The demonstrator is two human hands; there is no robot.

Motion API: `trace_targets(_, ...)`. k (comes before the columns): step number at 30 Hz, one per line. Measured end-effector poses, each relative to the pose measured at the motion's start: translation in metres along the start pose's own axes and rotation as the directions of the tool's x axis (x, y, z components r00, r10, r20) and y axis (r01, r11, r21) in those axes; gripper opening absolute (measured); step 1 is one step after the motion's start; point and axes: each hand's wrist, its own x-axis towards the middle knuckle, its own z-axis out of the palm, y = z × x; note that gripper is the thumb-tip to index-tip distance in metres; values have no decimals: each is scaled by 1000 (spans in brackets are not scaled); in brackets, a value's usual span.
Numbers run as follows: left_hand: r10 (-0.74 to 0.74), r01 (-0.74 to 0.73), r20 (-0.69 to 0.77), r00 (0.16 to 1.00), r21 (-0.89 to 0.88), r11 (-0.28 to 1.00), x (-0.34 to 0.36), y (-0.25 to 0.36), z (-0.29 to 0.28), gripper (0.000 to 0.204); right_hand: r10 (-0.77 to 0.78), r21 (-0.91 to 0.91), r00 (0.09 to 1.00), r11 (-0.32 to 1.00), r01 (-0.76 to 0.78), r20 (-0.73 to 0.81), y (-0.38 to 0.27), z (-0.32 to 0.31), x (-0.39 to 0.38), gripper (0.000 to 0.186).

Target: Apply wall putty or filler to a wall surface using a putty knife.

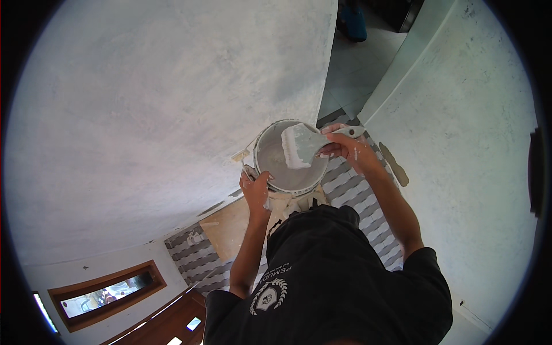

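Note:
A round paint bucket (265,179) with pale grey-white paint inside is in front of me, close to the wall. My left hand (255,188) grips its near left rim, thumb over the edge and the wire handle beside the fingers. Above the bucket's mouth, my right hand (346,148) holds a wide paintbrush (310,142) by its handle. The brush lies nearly flat, its bristles (293,147) thick with white paint and pointing left. White specks of paint dot both hands.
A patchy white wall (172,86) rises at the left, another wall (460,144) at the right. Between them a doorway shows floor tiles (356,75) and a blue shoe (353,24). A tan board (227,230) lies on the patterned floor (345,192). A wooden-framed window (106,293) is at the lower left.

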Motion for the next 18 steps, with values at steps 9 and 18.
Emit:
trace_targets(9, 26, -21, 62, 998, -78, 997, -15, 30, 4, 17, -156, 95, 985, 982, 162, -70, -20, 10, -28, 20)
trace_targets(18, 95, -77, 140, 986, -132, 988, -17, 17, -11, 20, -397, -163, 915, 900, 405, 78, -10, 15, -42, 16)
